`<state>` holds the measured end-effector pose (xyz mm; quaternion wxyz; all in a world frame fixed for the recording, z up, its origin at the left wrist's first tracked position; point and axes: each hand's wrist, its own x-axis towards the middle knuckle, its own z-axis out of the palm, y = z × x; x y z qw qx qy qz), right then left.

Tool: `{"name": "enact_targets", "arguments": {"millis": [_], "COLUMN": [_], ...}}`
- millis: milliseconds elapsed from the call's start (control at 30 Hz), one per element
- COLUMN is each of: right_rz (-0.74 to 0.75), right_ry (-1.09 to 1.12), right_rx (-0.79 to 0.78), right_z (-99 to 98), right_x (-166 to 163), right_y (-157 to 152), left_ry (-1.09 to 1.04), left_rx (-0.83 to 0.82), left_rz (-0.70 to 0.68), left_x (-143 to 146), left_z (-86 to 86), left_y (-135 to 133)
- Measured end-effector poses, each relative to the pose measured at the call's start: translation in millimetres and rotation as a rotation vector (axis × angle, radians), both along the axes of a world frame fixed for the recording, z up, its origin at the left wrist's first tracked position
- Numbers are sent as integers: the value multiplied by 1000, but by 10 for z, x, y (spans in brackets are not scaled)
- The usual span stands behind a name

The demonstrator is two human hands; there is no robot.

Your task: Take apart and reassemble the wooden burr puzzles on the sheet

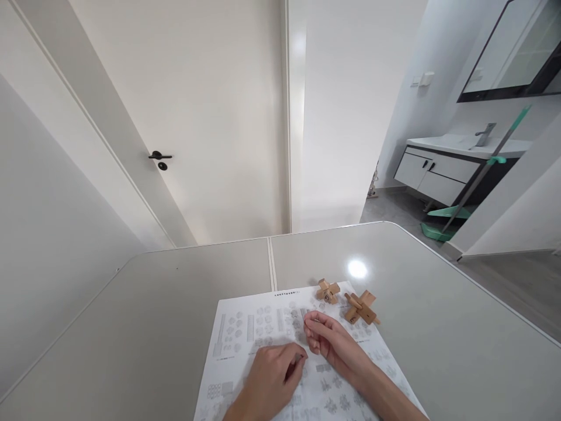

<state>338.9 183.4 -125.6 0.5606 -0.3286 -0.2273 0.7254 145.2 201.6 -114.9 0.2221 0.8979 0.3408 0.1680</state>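
Note:
A white printed sheet point(245, 333) covered with small diagrams lies on the grey table point(144, 316). Both my hands rest on it, fingers curled. My left hand point(272, 377) pinches its fingertips together near the sheet's middle; anything between them is too small to make out. My right hand point(329, 342) sits just right of it, fingers bent inward, knuckles close to the left fingertips. Two wooden interlocking puzzles stand at the sheet's far edge: a small one point(328, 290) and a larger cross-shaped one point(362, 308), both a little beyond my right hand, untouched.
The table has a seam down its middle point(272, 263) and rounded far corners. Behind it are a white door with a black handle point(160, 156) and a wall. To the right, a bathroom with a vanity point(442, 166) and a green mop point(442, 225).

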Motion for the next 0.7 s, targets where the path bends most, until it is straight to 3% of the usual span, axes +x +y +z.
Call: {"name": "enact_targets", "arguments": {"millis": [700], "right_rz": [-7], "right_ry": [-20], "right_rx": [-17], "right_z": [69], "right_x": [-20], "right_y": [-12], "left_ry": [22], "left_rx": [-4], "left_rz": [-7], "left_x": [3], "left_z": [5], "left_y": [5]}}
